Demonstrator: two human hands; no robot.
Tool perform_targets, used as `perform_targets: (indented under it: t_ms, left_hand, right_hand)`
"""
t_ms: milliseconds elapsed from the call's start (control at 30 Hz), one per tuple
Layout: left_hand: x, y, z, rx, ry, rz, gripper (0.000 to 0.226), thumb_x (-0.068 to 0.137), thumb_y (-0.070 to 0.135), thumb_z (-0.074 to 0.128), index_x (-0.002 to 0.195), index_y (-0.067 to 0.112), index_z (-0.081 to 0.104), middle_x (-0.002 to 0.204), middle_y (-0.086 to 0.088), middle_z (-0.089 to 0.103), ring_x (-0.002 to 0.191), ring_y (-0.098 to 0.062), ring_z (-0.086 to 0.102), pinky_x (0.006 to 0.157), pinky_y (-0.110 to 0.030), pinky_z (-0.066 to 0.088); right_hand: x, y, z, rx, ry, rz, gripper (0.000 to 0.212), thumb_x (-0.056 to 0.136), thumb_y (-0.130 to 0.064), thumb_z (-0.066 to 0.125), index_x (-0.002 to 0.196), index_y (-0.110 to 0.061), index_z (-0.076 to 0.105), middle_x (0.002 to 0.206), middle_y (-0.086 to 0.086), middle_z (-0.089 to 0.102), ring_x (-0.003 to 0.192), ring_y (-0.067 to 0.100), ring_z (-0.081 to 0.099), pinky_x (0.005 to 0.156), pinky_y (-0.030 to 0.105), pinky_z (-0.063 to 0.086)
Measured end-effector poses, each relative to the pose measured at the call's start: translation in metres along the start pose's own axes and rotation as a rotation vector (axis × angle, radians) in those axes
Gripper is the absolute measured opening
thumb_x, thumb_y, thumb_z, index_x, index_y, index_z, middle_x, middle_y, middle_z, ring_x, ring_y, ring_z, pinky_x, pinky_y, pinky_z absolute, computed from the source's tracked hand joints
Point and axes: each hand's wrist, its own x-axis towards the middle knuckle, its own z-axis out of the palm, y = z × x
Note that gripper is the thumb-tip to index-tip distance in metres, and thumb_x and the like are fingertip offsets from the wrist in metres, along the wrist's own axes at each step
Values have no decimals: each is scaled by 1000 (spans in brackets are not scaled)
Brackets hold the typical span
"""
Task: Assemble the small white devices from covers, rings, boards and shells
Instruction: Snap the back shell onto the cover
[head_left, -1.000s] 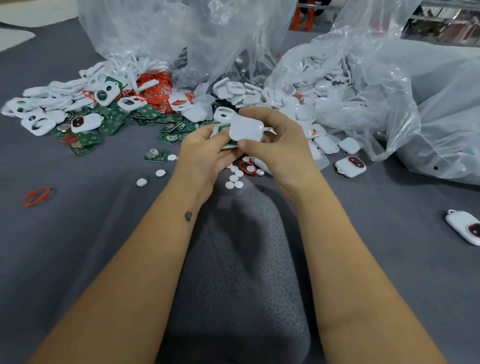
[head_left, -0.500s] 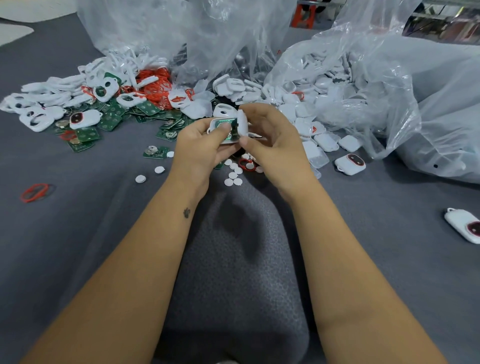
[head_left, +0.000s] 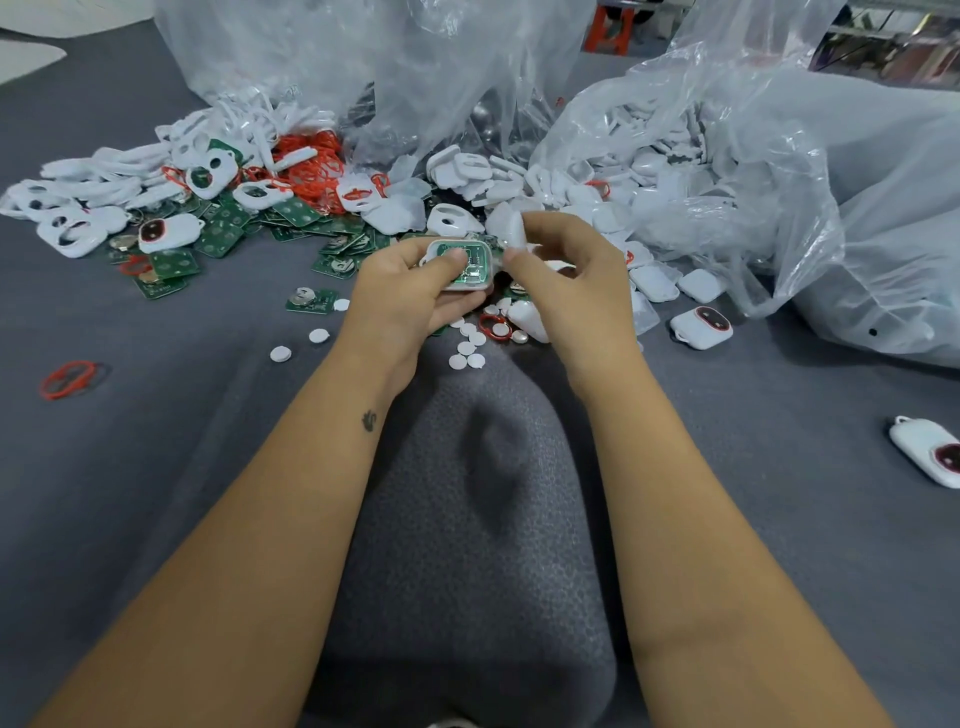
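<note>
1. The white cover with a green board seated in it (head_left: 464, 265) is held above the grey cloth surface (head_left: 156, 441), in front of the heaps of parts.
2. The left hand (head_left: 402, 301) grips this cover from below, its thumb pressing on the board's face.
3. The right hand (head_left: 569, 280) pinches a white shell (head_left: 506, 228) between thumb and fingers, just right of the cover and tilted up on edge.
4. Loose green boards (head_left: 218, 239) and white covers (head_left: 78, 228) lie piled at the left, with a tangle of red rings (head_left: 306, 166) behind them.
5. More white shells (head_left: 654, 283) spill from a clear plastic bag (head_left: 727, 156) at the right.
6. Small white discs (head_left: 467, 358) lie scattered below the hands, and a lone red ring (head_left: 67, 379) lies well to the left.
7. Two finished devices rest on the cloth at the right: one (head_left: 701, 327) near the bag, another (head_left: 930, 457) at the frame's edge.
</note>
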Motion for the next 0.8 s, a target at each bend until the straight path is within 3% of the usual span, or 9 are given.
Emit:
perform_targets:
  t_ms: [133,233,400,467,633,733,800]
  left_hand:
    - [-2,-4,4,99,39,84,11,95,0,55,103,1,63,94,-13,72,83,-20,73,71,-25,58]
    - [-3,-7,5,191,43,152,8,94,1,58,99,3,65,95,-18,72,86,-28,72,76,-35,60]
    - [-7,-5,5,264,43,196,9,87,4,66,91,12,66,78,-10,68,70,-19,63,67,-34,56]
    - [-8,-3,4,234,20,181,8,88,2,64,91,9,66,80,-16,64,71,-24,58,68,-39,53]
    - [-6,1,2,173,17,105,16,85,-2,58,99,-7,63,81,-23,60,67,-28,53,70,-45,51]
    - [-4,0,1,159,28,62,13,88,-4,56,96,1,65,91,-23,64,81,-31,62,81,-46,56]
    - [-2,0,-1,152,21,45,16,91,-5,53,95,3,65,96,-23,66,86,-30,64,81,-42,58]
  right_hand:
    - [0,-2,1,170,-16,110,25,80,-6,69,102,-16,64,78,-4,62,71,8,57,67,20,48]
    - [-2,-3,3,176,-100,85,22,81,-13,72,98,-24,63,62,-6,58,59,9,55,58,24,48]
    - [-7,-2,14,93,-97,90,8,84,-12,73,86,-16,66,61,14,58,47,11,54,46,20,46]
    - [-7,-1,14,98,-119,86,7,87,-10,70,86,-17,67,61,18,61,45,13,56,44,21,46]
    - [-8,-1,11,30,-273,-17,44,88,9,49,104,-26,70,66,14,62,53,23,62,53,28,54]
    - [-9,-1,10,-70,-333,-62,53,84,11,50,114,-28,68,72,16,61,66,40,65,68,42,58]
    - [-8,-1,8,-99,-339,-79,52,84,10,54,117,-28,68,73,14,63,65,35,66,67,35,57]
